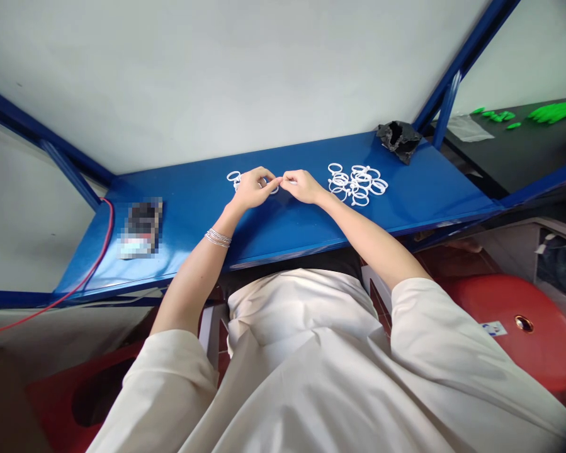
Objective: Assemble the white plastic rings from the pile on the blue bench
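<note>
Blue table point(292, 226) against a pale wall point(264, 75), with a person's two hands meeting over it among white rings.

Left hand point(257, 187) and right hand point(302, 186) come together near the middle, fingers bent and tips touching or nearly so; a bit of white shows at the right fingers, but whether either hand grasps a ring cannot be told. A few white rings point(234, 176) lie by and partly behind the left hand, and a larger pile of rings point(358, 184) lies to the right of the right hand. A crumpled black bag point(400, 141) sits at the far right, and a blurred-out object point(141, 229) lies on the left, near a red cable point(106, 245).
</note>
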`<control>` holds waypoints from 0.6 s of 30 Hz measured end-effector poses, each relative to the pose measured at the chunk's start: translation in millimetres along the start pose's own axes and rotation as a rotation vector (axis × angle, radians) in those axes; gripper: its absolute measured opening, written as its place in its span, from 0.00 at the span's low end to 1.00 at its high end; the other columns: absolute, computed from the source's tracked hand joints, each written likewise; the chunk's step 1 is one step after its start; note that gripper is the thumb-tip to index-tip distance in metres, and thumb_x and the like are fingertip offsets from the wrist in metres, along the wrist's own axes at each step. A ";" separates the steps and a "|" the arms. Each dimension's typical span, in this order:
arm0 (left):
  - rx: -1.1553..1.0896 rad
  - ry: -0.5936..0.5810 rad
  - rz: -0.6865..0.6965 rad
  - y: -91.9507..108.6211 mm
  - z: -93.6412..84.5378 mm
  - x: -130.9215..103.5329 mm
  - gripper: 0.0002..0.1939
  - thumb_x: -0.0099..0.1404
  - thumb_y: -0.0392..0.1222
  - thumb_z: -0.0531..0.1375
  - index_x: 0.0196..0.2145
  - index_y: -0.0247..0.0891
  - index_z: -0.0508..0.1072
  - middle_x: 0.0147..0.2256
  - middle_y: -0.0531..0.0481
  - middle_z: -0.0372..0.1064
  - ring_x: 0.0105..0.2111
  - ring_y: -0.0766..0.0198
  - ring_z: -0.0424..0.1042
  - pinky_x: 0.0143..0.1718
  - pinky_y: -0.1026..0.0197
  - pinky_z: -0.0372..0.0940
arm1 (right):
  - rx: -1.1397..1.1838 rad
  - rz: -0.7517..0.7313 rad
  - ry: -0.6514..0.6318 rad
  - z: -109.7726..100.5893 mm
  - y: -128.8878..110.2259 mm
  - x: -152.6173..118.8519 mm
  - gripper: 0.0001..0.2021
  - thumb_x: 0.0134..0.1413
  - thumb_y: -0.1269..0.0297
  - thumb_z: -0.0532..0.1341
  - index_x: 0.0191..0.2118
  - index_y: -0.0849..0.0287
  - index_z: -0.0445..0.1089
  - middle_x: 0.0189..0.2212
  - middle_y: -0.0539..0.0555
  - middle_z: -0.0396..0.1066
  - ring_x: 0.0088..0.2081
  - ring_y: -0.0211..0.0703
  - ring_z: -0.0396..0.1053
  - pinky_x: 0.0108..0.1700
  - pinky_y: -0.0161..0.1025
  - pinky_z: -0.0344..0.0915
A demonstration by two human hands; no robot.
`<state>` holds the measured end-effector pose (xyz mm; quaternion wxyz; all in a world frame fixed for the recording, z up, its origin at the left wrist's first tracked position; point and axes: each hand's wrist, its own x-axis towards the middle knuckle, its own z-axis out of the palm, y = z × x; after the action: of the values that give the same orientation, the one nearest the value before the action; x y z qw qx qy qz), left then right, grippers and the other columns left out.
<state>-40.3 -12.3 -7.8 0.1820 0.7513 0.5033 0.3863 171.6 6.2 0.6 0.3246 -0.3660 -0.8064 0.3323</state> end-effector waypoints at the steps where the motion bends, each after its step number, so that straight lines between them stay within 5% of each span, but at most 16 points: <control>1: 0.001 0.000 0.000 0.3 -0.1 0.0 0.21 0.71 0.60 0.70 0.33 0.40 0.77 0.29 0.48 0.75 0.30 0.62 0.74 0.32 0.59 0.66 | -0.001 0.000 -0.002 -0.2 -0.1 -0.1 0.16 0.63 0.59 0.59 0.25 0.53 0.57 0.24 0.46 0.57 0.31 0.41 0.54 0.38 0.43 0.49; 18: -0.002 -0.003 -0.015 5.7 -1.6 -0.7 0.20 0.70 0.59 0.71 0.31 0.41 0.76 0.27 0.49 0.74 0.30 0.61 0.73 0.33 0.58 0.66 | -0.003 0.012 -0.004 -0.4 -1.9 -0.6 0.14 0.63 0.60 0.59 0.26 0.53 0.59 0.25 0.47 0.60 0.32 0.42 0.55 0.39 0.42 0.51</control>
<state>-38.2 -15.6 -3.3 0.1865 0.7478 0.5082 0.3845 171.5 4.8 2.2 0.3205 -0.3707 -0.8053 0.3337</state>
